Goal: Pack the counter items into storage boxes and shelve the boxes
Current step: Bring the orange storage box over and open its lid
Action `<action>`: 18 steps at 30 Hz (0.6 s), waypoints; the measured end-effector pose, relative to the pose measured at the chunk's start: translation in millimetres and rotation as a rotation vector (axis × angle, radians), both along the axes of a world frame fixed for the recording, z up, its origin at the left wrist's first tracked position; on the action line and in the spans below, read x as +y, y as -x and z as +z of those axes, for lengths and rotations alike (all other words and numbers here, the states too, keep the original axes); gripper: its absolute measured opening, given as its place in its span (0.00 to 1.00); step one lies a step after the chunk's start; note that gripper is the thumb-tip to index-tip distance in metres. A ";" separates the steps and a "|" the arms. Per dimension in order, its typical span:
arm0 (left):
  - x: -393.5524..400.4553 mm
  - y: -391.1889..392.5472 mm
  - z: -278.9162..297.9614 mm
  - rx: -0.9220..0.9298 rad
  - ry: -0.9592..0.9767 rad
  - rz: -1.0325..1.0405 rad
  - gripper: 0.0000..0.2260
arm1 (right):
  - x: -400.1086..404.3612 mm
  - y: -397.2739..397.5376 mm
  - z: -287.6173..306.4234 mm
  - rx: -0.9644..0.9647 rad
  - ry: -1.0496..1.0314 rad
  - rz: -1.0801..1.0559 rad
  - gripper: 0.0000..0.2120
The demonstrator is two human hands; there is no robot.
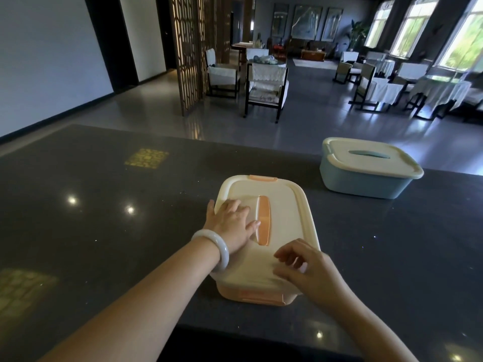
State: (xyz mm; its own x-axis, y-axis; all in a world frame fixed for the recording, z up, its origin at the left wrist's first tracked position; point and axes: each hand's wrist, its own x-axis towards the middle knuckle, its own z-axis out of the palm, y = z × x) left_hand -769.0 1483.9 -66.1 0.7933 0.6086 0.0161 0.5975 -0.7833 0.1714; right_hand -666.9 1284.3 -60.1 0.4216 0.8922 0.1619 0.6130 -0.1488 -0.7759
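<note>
An orange storage box (pixel 258 296) with a cream lid (pixel 285 210) stands on the dark counter (pixel 104 218) in front of me. The lid carries an orange handle (pixel 263 220) and an orange clasp at its far edge. My left hand (pixel 231 226) lies flat on the left part of the lid, fingers spread, thumb near the handle. My right hand (pixel 300 265) hovers over the lid's near right corner with loosely curled fingers; whether it touches the lid is unclear. A blue storage box (pixel 366 184) with a cream lid and blue handle sits closed at the far right.
The counter's far edge runs behind both boxes. Beyond it is a room with chairs (pixel 264 87), covered tables (pixel 386 87) and a wooden lattice screen (pixel 188 48). Bright light spots reflect on the counter's left side.
</note>
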 end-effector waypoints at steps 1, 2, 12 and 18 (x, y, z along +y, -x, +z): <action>3.3 -4.9 3.0 -0.025 -0.026 0.011 0.24 | 5.8 -6.7 2.7 -0.028 0.006 -0.035 0.08; 6.5 -9.6 4.6 -0.028 -0.044 0.016 0.25 | 13.0 -13.4 6.0 -0.060 0.013 -0.066 0.08; 12.5 -10.9 -19.2 0.172 -0.110 -0.105 0.36 | 122.8 -88.5 22.6 -0.296 0.203 -0.148 0.19; 11.1 -13.1 -12.5 0.237 -0.105 -0.115 0.33 | 186.6 -121.7 12.7 -0.202 0.466 -0.076 0.23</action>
